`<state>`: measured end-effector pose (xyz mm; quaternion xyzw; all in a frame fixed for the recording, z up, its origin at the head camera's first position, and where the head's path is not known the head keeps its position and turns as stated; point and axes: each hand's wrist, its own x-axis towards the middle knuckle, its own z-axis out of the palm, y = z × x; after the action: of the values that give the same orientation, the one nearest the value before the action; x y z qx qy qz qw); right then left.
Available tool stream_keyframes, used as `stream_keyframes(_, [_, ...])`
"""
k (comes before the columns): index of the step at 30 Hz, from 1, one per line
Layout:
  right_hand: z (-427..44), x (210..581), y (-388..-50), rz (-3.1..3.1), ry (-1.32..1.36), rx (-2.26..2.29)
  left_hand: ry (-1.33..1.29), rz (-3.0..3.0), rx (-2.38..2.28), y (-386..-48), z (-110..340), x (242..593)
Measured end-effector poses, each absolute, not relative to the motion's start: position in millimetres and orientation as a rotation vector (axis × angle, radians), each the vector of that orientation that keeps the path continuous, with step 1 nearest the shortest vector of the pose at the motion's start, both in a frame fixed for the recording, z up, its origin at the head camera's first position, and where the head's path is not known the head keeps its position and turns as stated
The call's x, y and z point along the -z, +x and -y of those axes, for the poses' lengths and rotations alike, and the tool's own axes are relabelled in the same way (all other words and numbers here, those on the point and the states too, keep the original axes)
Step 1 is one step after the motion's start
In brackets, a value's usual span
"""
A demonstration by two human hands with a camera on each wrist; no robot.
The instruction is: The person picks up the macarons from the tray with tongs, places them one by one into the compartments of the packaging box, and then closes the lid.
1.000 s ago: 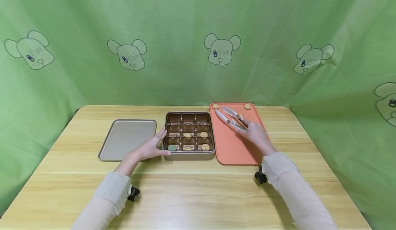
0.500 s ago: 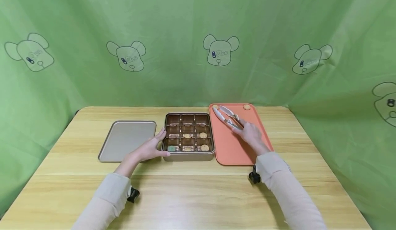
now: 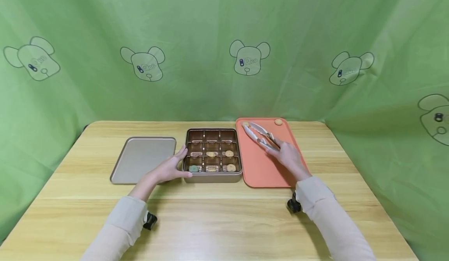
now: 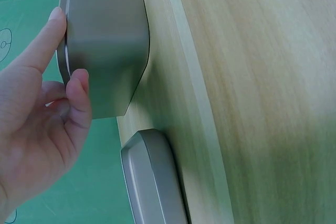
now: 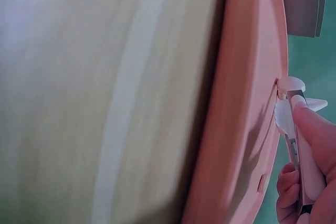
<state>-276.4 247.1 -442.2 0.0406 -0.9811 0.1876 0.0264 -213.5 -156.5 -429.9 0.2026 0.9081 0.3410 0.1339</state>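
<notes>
My left hand [image 3: 168,169] [image 4: 42,93] rests on the near-left corner of a divided brown tin [image 3: 213,178] [image 4: 105,35], its thumb on the front rim and fingers spread along the left side. A green cookie [image 3: 193,168] lies in the front-left compartment; pale cookies lie in the front-middle, front-right [image 3: 231,168], centre and middle-right [image 3: 229,153] compartments. My right hand [image 3: 289,155] [image 5: 310,166] grips metal tongs [image 3: 261,141] above the coral tray [image 3: 261,175] [image 5: 236,129]. The parted tips are at a cookie [image 3: 245,124] in the tray's back-left corner; whether they pinch it I cannot tell.
Another cookie [image 3: 278,122] lies at the tray's back-right corner. Left of the tin is a flat grey-brown lid [image 3: 144,157] [image 4: 152,177]. The tray lies close against the tin's right side. A green curtain [image 3: 196,85] hangs behind the wooden table [image 3: 210,222].
Over the last second my right hand has moved the tongs left to the back-left cookie, which has shifted slightly nearer. My left hand has kept its place on the tin.
</notes>
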Motion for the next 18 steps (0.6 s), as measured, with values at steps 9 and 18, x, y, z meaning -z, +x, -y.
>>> stream_keyframes(9, [-255.9,439.6,-266.5,3.011,0.198,-0.555,0.582,-2.620,-0.999,-212.7,156.8,429.3])
stream_keyframes(18, [-254.7,438.6,-270.0,3.034,0.173,-0.548,0.602,-2.622,-1.013,-213.7,157.2,430.2])
